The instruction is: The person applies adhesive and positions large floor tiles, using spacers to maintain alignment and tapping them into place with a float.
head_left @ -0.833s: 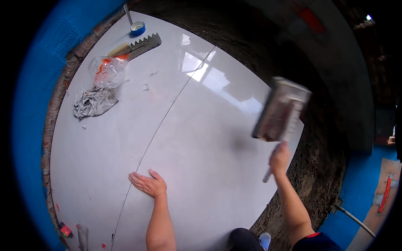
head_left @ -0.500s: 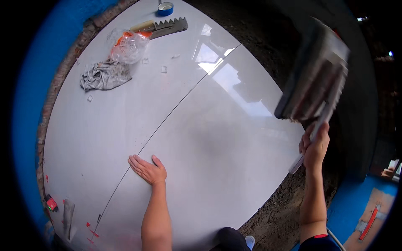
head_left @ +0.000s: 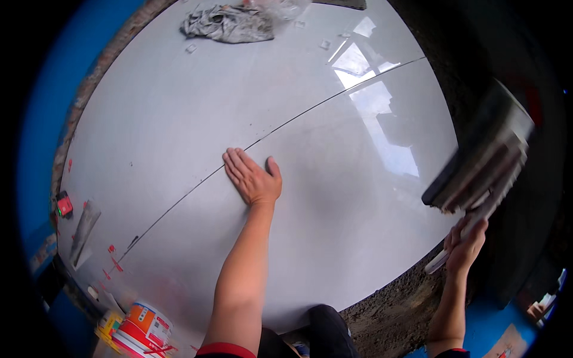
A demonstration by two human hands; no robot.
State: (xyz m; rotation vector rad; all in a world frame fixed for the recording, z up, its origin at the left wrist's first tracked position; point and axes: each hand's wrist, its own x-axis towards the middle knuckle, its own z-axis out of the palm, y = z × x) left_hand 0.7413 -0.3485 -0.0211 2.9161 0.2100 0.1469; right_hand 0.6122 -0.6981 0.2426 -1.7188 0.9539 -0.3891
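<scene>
My left hand (head_left: 253,179) lies flat on the glossy pale-grey tiles (head_left: 352,232), its fingertips at the thin seam (head_left: 310,110). At the right, my right hand (head_left: 465,244) grips the handle of a big, blurred, dark rectangular tool (head_left: 477,155) held beside the tiles' right side. I cannot tell if the tool touches anything.
A crumpled cloth (head_left: 227,25), plastic bag (head_left: 283,7) and small clear pieces lie at the top. At left sit a red-black device (head_left: 64,204), a greyish strip (head_left: 85,230) and red pieces. A red-orange bucket (head_left: 143,328) stands lower left. Dark rough mortar (head_left: 382,301) borders the right.
The view has turned, so the cloth and seam appear higher. My right hand and the tool swung rightward, then appear lower. My left hand stays flat at the seam.
</scene>
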